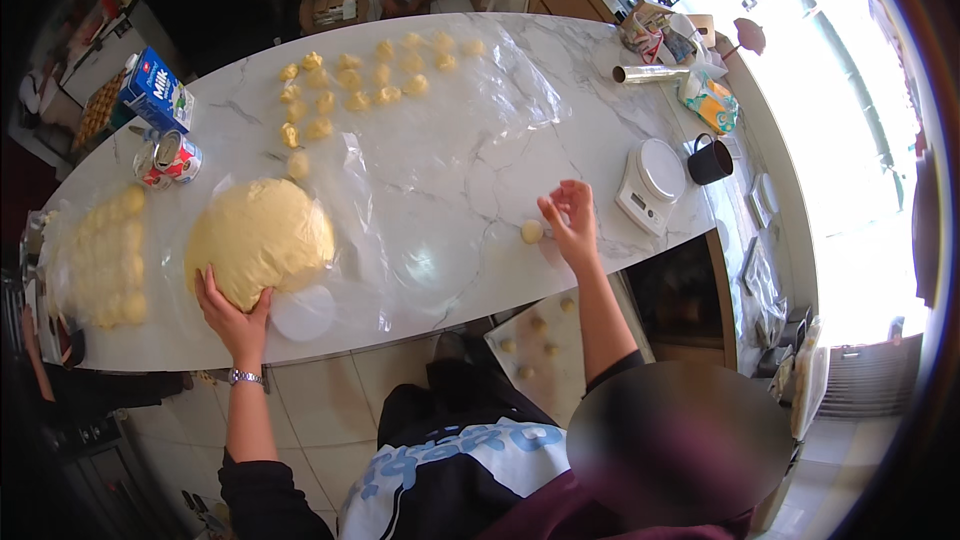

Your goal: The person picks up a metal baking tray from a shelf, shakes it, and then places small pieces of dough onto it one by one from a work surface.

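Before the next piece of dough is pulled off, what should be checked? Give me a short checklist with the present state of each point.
1. Left hand on the big dough mound: ok.
2. Right hand free, fingers open: ok.
3. Small dough ball lying on the counter, apart from the right hand: ok.
4. Scale near the right hand, pan bare: ok.
5. Scale switched on: cannot tell.

The left hand (232,312) presses against the near edge of a large yellow dough mound (260,238) on the marble counter (520,70). The right hand (572,225) hangs open just beside a small dough ball (531,231), with a white kitchen scale (652,183) near it and rows of dough pieces (365,80) farther back.
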Demonstrator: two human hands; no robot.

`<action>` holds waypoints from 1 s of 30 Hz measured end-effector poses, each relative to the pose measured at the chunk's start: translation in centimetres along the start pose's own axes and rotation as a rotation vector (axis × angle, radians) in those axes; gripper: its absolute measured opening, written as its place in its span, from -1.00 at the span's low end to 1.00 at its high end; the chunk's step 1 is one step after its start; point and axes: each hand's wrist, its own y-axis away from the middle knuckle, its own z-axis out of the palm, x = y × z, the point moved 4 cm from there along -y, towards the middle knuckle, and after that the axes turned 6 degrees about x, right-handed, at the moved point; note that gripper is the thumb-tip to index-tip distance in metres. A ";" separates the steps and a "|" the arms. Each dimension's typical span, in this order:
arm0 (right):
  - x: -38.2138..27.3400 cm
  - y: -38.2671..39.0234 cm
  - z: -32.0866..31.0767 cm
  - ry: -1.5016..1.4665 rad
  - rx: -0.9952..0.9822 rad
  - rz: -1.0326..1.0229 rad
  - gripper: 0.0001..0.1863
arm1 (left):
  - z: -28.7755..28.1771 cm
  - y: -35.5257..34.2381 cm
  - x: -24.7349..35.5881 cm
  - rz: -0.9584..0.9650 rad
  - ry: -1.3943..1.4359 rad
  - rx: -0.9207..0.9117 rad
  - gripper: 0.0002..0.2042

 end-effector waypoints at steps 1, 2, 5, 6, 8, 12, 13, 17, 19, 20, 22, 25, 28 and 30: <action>0.0 0.8 1.3 0.015 -0.060 -0.003 -0.56 | 0.1 0.2 0.1 -0.008 -0.002 -0.006 -0.09; 0.0 2.1 2.4 0.031 -0.119 -0.005 -0.61 | 0.2 0.4 0.2 -0.015 -0.003 -0.012 -0.09; -2.3 5.0 3.5 0.282 -0.429 -0.117 -0.74 | -1.2 0.5 -1.4 -0.010 -0.055 0.012 -0.09; -1.7 4.3 1.4 0.274 -0.392 -0.222 -0.74 | -1.0 0.5 -1.0 -0.005 -0.044 0.017 -0.09; -0.4 2.6 -0.5 0.422 -0.289 -0.372 -0.75 | -0.7 0.4 -0.8 -0.001 -0.037 0.006 -0.08; -1.3 -0.7 4.1 0.432 -0.123 -0.253 -0.81 | 0.0 0.4 -0.3 0.036 -0.006 -0.002 -0.07; -1.5 0.2 5.5 0.341 -0.167 -0.139 -0.82 | -0.1 0.5 -0.5 0.031 -0.012 -0.005 -0.08; -3.3 6.0 2.8 0.232 -0.044 -0.183 -0.69 | -0.6 0.4 -1.3 0.028 -0.028 -0.001 -0.09; -3.9 6.4 0.9 0.279 -0.080 -0.106 -0.49 | -0.2 0.6 -1.1 0.037 -0.012 -0.013 -0.09; -3.2 5.8 0.9 0.314 -0.178 -0.097 -0.46 | -0.1 0.6 -1.5 0.039 -0.009 -0.018 -0.10; -3.1 4.4 0.1 0.333 -0.401 -0.139 -0.39 | 0.5 0.3 -1.5 0.055 0.020 -0.024 -0.13; -2.7 4.4 -4.8 -0.247 -0.185 0.220 -0.43 | 0.5 0.7 -2.1 0.094 -0.022 -0.031 -0.16; -0.6 8.5 -14.0 -0.439 0.059 0.465 -0.52 | -0.2 1.0 -3.2 0.062 -0.094 -0.042 -0.20; 5.1 13.2 -18.8 -0.527 0.196 0.637 -0.51 | 0.2 0.9 -3.4 0.080 -0.099 -0.053 -0.19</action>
